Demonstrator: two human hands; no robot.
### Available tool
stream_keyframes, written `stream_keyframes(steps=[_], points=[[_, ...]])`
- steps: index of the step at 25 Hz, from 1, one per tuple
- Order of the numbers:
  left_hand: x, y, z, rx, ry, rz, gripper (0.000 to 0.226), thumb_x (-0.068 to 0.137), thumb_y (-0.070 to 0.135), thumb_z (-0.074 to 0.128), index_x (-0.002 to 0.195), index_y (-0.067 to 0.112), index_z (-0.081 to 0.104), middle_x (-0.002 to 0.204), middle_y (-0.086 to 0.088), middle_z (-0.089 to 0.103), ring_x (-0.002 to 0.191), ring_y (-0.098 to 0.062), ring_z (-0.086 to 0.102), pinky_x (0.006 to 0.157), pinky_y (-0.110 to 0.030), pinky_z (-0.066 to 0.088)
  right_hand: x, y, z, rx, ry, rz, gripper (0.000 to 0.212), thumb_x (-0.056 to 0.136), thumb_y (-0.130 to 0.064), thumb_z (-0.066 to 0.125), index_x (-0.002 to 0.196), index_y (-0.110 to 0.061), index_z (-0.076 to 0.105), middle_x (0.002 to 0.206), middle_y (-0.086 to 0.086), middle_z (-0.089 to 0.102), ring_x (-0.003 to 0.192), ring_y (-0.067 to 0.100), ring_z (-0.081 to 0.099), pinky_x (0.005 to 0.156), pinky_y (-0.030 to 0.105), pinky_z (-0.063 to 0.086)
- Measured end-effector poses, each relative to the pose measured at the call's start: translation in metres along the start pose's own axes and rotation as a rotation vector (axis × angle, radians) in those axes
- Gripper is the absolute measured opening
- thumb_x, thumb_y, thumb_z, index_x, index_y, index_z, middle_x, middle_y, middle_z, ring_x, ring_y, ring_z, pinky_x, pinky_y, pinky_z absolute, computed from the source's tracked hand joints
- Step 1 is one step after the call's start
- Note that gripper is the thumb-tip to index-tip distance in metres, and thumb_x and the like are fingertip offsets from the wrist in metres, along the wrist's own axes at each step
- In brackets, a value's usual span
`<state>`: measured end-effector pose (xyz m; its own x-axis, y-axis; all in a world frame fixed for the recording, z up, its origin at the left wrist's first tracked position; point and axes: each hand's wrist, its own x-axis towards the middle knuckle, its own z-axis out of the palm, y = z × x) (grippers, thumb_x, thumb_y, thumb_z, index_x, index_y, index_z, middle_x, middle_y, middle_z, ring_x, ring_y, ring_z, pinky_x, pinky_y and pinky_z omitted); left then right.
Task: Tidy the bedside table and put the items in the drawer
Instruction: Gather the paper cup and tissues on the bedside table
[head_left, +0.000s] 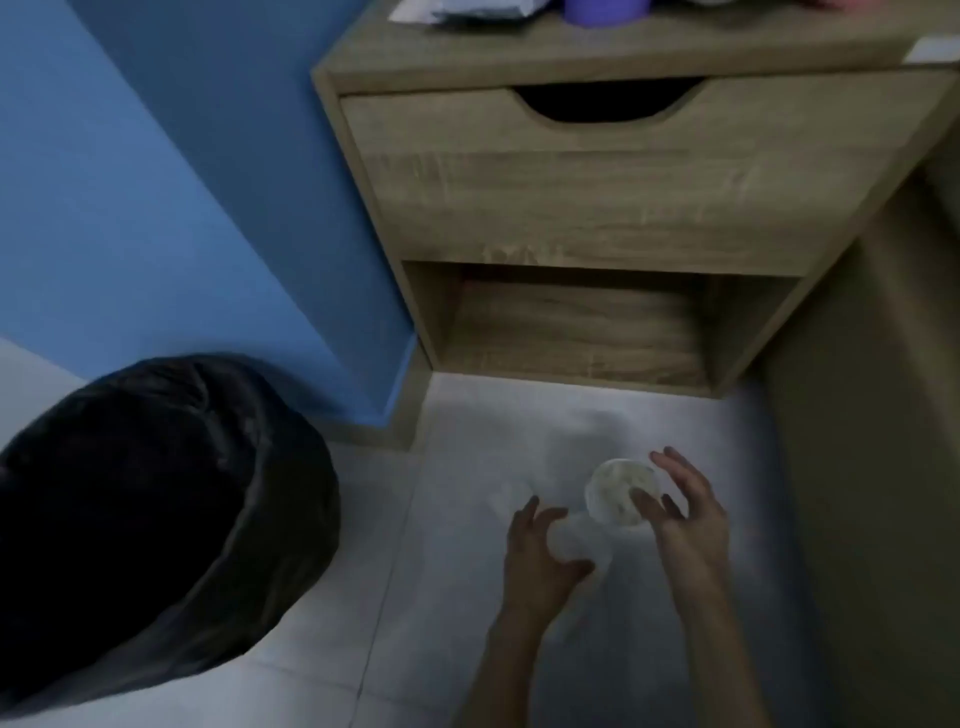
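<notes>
Both hands are low over the pale tiled floor (457, 649), in front of the light oak-grain wooden bedside table (613, 208). The right hand (685, 514) has its fingers (675, 467) curled around a small round whitish container (621, 491), gripping it from the side with its mouth tipped up toward the viewer; what is inside looks pale and lumpy, too blurred to name. The left hand (540, 551), just beside it and nearer the black bin, holds its fingers half-curled about something clear or white and blurred; I cannot tell whether they grip it.

The bedside table's drawer (597, 176) is closed, its front flush, with a dark curved cut-out handle at the top edge. Under the drawer is an open cubby (576, 327) of the same wood. On the tabletop above, only partly in view, lie a crumpled white plastic packet (467, 9) and a lilac round cup-like thing (605, 10), with a white slip (932, 51) at the far right edge.

Left of the bedside table runs a blue wall (182, 182), and in front of that wall, well apart from the hands, stands a round bin lined with a glossy black bag (150, 509).
</notes>
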<state>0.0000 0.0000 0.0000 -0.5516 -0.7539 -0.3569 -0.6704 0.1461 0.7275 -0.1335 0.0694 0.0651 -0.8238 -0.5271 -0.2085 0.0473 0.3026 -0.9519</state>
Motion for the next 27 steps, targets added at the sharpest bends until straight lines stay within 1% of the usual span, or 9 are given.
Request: stream_keyframes(steps=[3,6,10,13,17,19,21,24,27], points=[[0.003,-0.006,0.014,0.047,-0.096,-0.109,0.073,0.069,0.025,0.075,0.135,0.025,0.044,0.154,-0.003,0.022,0.142,-0.022,0.023,0.111,-0.029,0.031,0.01,0.025,0.017,-0.195,-0.092,-0.006,0.059,0.064,-0.006,0.08,0.119,-0.013,0.059,0.148,0.002,0.034,0.129,0.025,0.038,0.097,0.032,0.043],[0.004,-0.019,0.03,0.113,0.061,-0.078,0.056,0.061,0.015,0.069,0.116,0.02,0.059,0.134,-0.009,0.048,0.12,-0.031,0.049,0.093,-0.029,0.046,0.016,0.049,0.028,-0.286,-0.144,-0.014,0.069,0.056,-0.007,0.085,0.119,-0.01,0.057,0.151,0.004,0.025,0.132,0.029,0.035,0.102,0.039,0.043],[0.019,-0.024,0.029,-0.006,0.183,-0.159,0.023,0.065,0.016,0.059,0.083,0.008,0.071,0.095,-0.014,0.065,0.09,-0.031,0.061,0.078,-0.025,0.044,0.026,0.058,0.027,-0.189,-0.031,-0.066,0.054,0.062,0.003,0.079,0.113,-0.003,0.06,0.128,-0.003,0.048,0.116,0.026,0.05,0.073,-0.004,0.04],[0.035,-0.022,0.024,-0.119,0.197,-0.169,0.028,0.075,0.035,0.049,0.077,0.015,0.068,0.09,-0.02,0.068,0.088,-0.031,0.066,0.077,-0.024,0.044,0.029,0.051,0.025,-0.196,0.009,-0.126,0.048,0.058,-0.002,0.083,0.102,-0.006,0.065,0.119,-0.001,0.05,0.109,0.023,0.053,0.074,-0.005,0.039],[0.042,0.033,-0.017,-0.241,0.245,-0.068,0.032,0.084,0.028,0.061,0.114,0.017,0.06,0.109,0.0,0.064,0.102,-0.018,0.061,0.089,-0.025,0.046,0.035,0.009,0.01,-0.179,0.036,-0.241,0.059,0.053,-0.005,0.086,0.103,-0.023,0.058,0.117,-0.005,0.049,0.108,0.02,0.053,0.078,0.011,0.046],[0.043,0.069,-0.043,-0.293,0.289,0.057,0.039,0.084,0.032,0.065,0.12,0.019,0.06,0.117,0.004,0.064,0.107,-0.011,0.06,0.097,-0.027,0.047,0.039,-0.026,-0.002,-0.212,0.034,-0.285,0.064,0.053,-0.007,0.086,0.107,-0.024,0.056,0.117,-0.005,0.05,0.107,0.021,0.055,0.083,0.025,0.05],[0.04,0.106,-0.066,-0.361,0.255,0.136,0.028,0.086,0.02,0.062,0.114,0.021,0.064,0.113,0.004,0.067,0.104,-0.011,0.062,0.096,-0.031,0.049,0.039,-0.065,-0.015,-0.232,0.006,-0.265,0.069,0.054,-0.012,0.086,0.113,-0.027,0.052,0.115,-0.006,0.054,0.105,0.021,0.057,0.083,0.039,0.052],[0.022,0.16,-0.098,-0.424,0.166,0.201,0.025,0.091,0.018,0.054,0.112,0.029,0.063,0.109,0.008,0.067,0.102,-0.008,0.062,0.096,-0.031,0.049,0.03,-0.126,-0.027,-0.206,-0.058,-0.299,0.082,0.056,-0.018,0.086,0.125,-0.032,0.044,0.115,-0.006,0.056,0.101,0.015,0.055,0.08,0.032,0.048],[0.003,0.2,-0.133,-0.513,0.077,0.241,0.034,0.09,0.031,0.051,0.124,0.034,0.057,0.121,0.008,0.064,0.11,-0.008,0.059,0.1,-0.034,0.048,0.021,-0.182,-0.034,-0.205,-0.056,-0.412,0.078,0.056,-0.023,0.085,0.123,-0.032,0.045,0.113,-0.005,0.057,0.1,0.016,0.056,0.073,0.025,0.045]])
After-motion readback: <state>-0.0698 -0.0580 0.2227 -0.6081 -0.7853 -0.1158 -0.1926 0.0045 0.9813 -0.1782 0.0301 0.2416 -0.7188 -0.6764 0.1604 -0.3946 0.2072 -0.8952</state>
